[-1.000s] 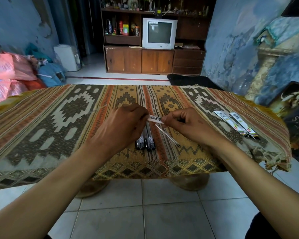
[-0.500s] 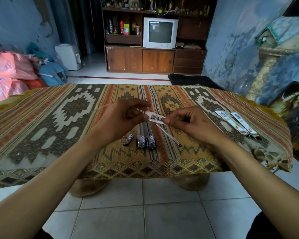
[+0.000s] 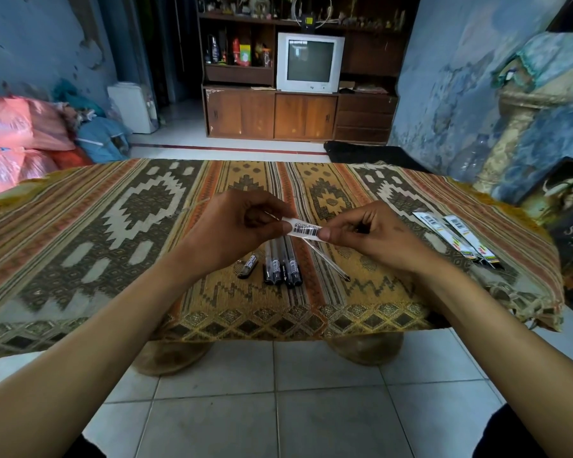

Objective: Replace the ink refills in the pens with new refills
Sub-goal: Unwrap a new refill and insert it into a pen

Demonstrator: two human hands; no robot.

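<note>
Both hands hold a thin refill packet (image 3: 306,230) with a barcode label, a little above the table. My left hand (image 3: 235,226) pinches its left end; my right hand (image 3: 368,233) pinches its right end. A clear refill (image 3: 331,264) slants down from the packet toward the cloth, its dark tip near the table. Below the hands two black pens (image 3: 282,264) lie side by side on the patterned tablecloth (image 3: 113,226). A short black pen part (image 3: 248,266) lies just left of them. Two more refill packets (image 3: 457,238) lie at the right.
The table's near edge (image 3: 278,325) hangs over a tiled floor (image 3: 278,408). Pink and blue bags (image 3: 30,140) are piled at the far left. A TV cabinet (image 3: 298,110) stands at the back, and a framed picture (image 3: 566,206) leans at the right.
Both hands have lifted slightly with the packet. My left hand has shifted up and left, uncovering the short black pen part beside the pens.
</note>
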